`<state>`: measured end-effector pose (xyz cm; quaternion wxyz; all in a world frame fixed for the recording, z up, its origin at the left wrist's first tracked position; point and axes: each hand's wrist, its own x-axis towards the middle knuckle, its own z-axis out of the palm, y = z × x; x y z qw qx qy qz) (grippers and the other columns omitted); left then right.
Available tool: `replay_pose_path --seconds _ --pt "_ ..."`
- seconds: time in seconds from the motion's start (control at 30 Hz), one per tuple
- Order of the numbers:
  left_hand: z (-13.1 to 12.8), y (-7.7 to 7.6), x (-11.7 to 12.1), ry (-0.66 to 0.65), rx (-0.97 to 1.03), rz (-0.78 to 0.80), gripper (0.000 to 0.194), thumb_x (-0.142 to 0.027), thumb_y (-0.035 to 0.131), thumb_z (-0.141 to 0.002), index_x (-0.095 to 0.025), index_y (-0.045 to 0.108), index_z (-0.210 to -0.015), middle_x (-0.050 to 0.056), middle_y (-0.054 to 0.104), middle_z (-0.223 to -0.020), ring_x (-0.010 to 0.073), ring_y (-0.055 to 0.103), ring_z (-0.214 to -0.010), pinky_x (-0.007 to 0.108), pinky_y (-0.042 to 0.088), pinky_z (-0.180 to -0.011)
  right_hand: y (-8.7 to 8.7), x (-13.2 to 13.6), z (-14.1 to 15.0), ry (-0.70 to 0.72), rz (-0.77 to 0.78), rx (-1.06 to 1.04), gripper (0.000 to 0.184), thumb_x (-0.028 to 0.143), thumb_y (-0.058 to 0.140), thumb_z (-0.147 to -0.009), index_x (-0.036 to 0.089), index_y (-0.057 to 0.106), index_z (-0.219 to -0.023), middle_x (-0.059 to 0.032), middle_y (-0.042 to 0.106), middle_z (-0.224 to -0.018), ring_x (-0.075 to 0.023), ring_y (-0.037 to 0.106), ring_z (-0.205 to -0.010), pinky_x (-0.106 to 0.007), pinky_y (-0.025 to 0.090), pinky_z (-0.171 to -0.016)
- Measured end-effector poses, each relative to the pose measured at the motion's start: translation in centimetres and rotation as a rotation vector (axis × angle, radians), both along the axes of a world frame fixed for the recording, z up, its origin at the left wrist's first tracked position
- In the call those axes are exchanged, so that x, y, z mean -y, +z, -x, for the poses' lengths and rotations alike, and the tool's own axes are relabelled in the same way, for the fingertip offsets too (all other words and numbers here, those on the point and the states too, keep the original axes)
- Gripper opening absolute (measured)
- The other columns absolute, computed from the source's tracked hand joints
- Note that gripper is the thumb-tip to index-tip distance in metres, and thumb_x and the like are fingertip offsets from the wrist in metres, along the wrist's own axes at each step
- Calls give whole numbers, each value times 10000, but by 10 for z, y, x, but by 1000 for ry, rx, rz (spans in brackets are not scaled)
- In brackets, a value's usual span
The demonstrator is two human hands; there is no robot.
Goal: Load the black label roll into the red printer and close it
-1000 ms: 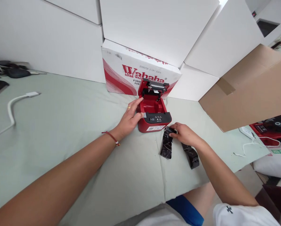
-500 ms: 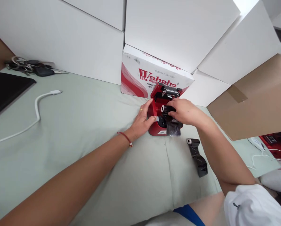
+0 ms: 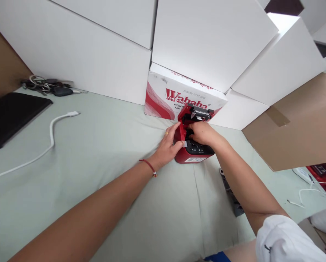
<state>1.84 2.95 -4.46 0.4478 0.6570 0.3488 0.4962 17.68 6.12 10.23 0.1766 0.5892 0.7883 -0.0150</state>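
Note:
A small red and black label printer [image 3: 197,159] stands on the pale green cloth, its lid tilted up at the back. My left hand [image 3: 167,147] grips the printer's left side, thumb at the front edge beside a small grey tab and fingers along the wall. Inside the open body, my right hand [image 3: 203,134] has its fingers curled around a black ribbon roll [image 3: 190,133], mostly hidden by the hand. Another black ribbon roll [image 3: 230,194] with a white core lies on the cloth, partly covered by my right forearm.
Behind the printer are a Wahaha carton [image 3: 163,91] and stacked white boxes [image 3: 206,40]. A brown cardboard box [image 3: 296,123] stands at right. To the left are keys [image 3: 53,87], a black flat device [image 3: 15,116] and a white cable [image 3: 52,133].
My right hand has lowered the black ribbon roll into the printer. The dark film that hung over the printer's front no longer shows there. My left hand keeps its grip; the view has shifted slightly.

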Motion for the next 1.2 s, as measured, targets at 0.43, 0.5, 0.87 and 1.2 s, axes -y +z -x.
replay_pose_path --seconds 0.43,0.5,0.87,1.2 --pt "4 3 2 -3 6 42 797 -402 604 -963 -263 375 -1714 149 428 -1797 362 384 -1695 630 301 -1426 -39 118 -51 269 -542 -673 301 349 602 -1143 215 772 -1352 -141 828 -1353 -311 739 -1229 -487 602 -1056" --pt "5 3 3 1 2 57 791 -415 599 -965 -243 384 -1708 157 424 -1802 365 393 -1693 627 322 -1419 -60 136 -55 300 -609 -640 369 333 641 -1126 220 720 -1469 -159 770 -1496 -329 702 -1342 -529 582 -1123" --pt "17 34 -18 219 26 49 631 -406 690 -946 -261 590 -1552 108 560 -1741 355 460 -1669 599 309 -1428 -110 136 -53 308 -900 -670 447 103 550 -1086 222 696 -1492 -109 804 -1446 -246 704 -1332 -456 507 -1235" --pt "4 101 -31 152 -34 21 532 -527 415 -1159 -186 736 -1412 139 755 -1515 331 681 -1453 564 533 -1250 -108 142 -52 311 -890 -680 480 71 518 -1074 189 666 -1516 -109 791 -1469 -229 686 -1384 -443 466 -1306"
